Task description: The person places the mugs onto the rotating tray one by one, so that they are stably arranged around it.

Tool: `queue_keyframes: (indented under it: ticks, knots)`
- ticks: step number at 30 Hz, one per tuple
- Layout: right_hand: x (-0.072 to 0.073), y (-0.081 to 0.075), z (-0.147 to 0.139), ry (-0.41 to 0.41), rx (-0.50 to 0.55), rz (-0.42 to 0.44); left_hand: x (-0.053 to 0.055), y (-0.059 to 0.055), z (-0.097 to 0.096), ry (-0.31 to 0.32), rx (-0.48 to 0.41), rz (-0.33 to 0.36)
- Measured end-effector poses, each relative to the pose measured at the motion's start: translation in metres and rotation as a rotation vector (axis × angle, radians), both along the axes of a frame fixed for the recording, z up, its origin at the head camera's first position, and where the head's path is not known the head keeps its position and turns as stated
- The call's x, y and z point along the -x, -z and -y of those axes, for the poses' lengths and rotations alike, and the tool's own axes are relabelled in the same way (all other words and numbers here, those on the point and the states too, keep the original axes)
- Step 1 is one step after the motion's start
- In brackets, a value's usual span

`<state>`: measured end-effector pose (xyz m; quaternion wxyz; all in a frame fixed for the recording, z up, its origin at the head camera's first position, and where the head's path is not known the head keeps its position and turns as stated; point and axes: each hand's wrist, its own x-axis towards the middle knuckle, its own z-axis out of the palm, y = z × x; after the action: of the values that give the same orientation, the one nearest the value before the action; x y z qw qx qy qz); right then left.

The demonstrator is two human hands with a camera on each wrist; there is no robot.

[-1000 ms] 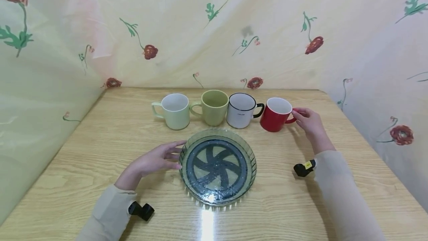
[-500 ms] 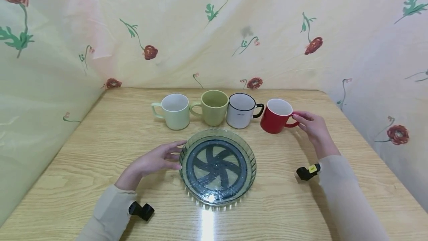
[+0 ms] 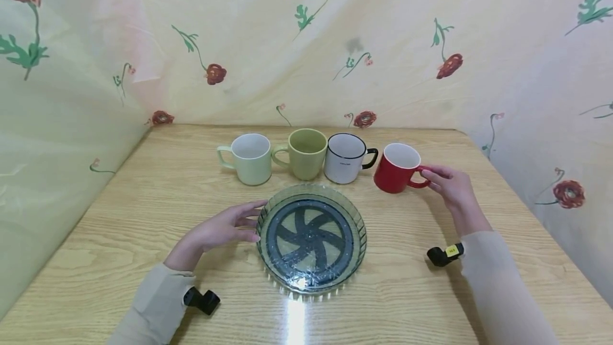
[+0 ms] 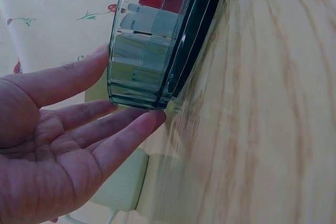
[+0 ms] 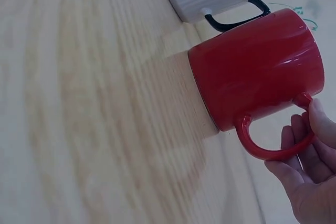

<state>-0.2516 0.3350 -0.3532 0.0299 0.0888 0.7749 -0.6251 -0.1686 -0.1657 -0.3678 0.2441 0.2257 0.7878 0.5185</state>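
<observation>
My right hand (image 3: pixel 452 188) grips the handle of a red mug (image 3: pixel 395 172) with a white inside, at the right end of a row of mugs. In the right wrist view the thumb is on the upper part of the red handle (image 5: pixel 275 153), with fingers curled through and under it. My left hand (image 3: pixel 222 230) touches the left side of a round, clear greenish glass dish (image 3: pixel 311 244) with a dark swirl pattern and ribbed wall. In the left wrist view its thumb and fairly straight fingertips lie along the dish wall (image 4: pixel 139 72).
Left of the red mug stand a white mug (image 3: pixel 344 170) with black rim and handle, an olive-green mug (image 3: pixel 305 161) and a pale mint mug (image 3: pixel 254 166), close together. A wooden table (image 3: pixel 143 201) carries everything. A floral sheet (image 3: pixel 268 41) hangs behind and at both sides.
The red mug has shifted slightly right and toward me, away from the white mug's handle. My right hand has moved along with it. The left hand and the dish have stayed in place.
</observation>
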Motion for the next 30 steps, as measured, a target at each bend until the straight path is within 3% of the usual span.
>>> queue_keyframes:
  ticks: [5, 16, 22, 30]
  knots:
    - [-0.006, -0.001, 0.000, -0.011, -0.173, -0.016, 0.000, 0.000, 0.000, 0.001, 0.005, -0.008]
    - [-0.023, -0.015, 0.008, 0.002, -0.177, -0.042, 0.001, 0.000, 0.000, 0.011, 0.009, -0.016]
    - [-0.033, -0.026, 0.015, -0.004, -0.239, -0.061, 0.001, 0.000, 0.000, 0.014, 0.008, -0.016]
    - [-0.047, -0.041, 0.031, -0.036, -0.206, -0.083, 0.001, -0.002, 0.000, 0.008, 0.016, -0.012]
